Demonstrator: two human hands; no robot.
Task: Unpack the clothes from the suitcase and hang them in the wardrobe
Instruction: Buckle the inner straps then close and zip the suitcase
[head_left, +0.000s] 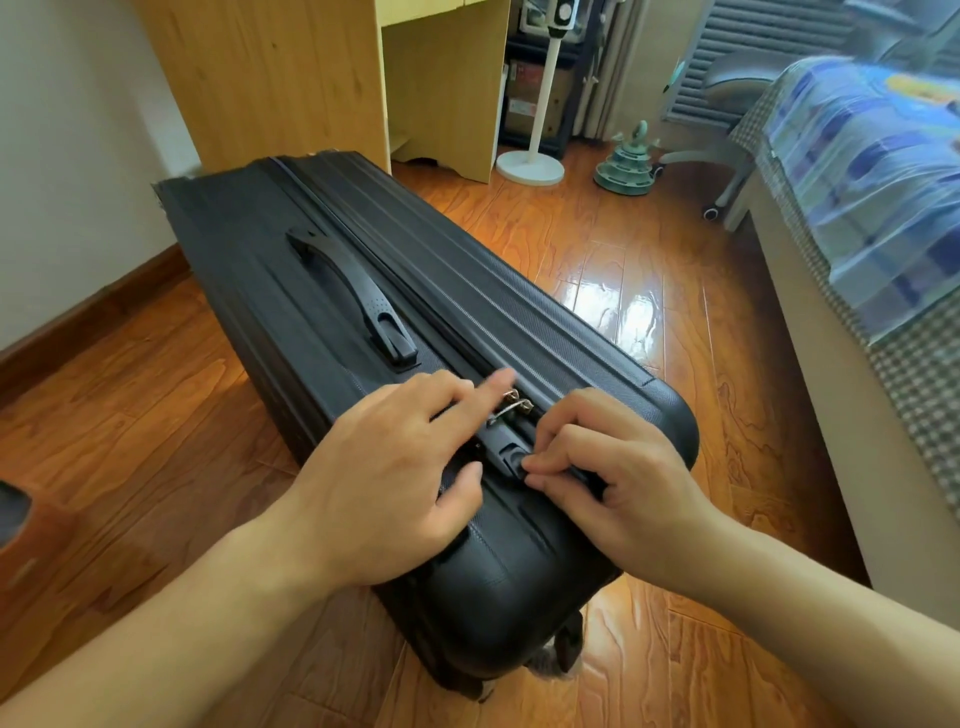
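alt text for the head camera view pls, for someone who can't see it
Two bare hands work at the lock of a closed black hard-shell suitcase standing on its side on a wooden floor: the right hand pinches the lock slider, the left hand rests beside the metal zipper pulls. A bed stands to the right.

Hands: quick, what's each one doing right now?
Left hand: open, fingers resting on the suitcase beside the zipper pulls.
Right hand: fingertips pinching the lock slider.

Closed black suitcase on its side
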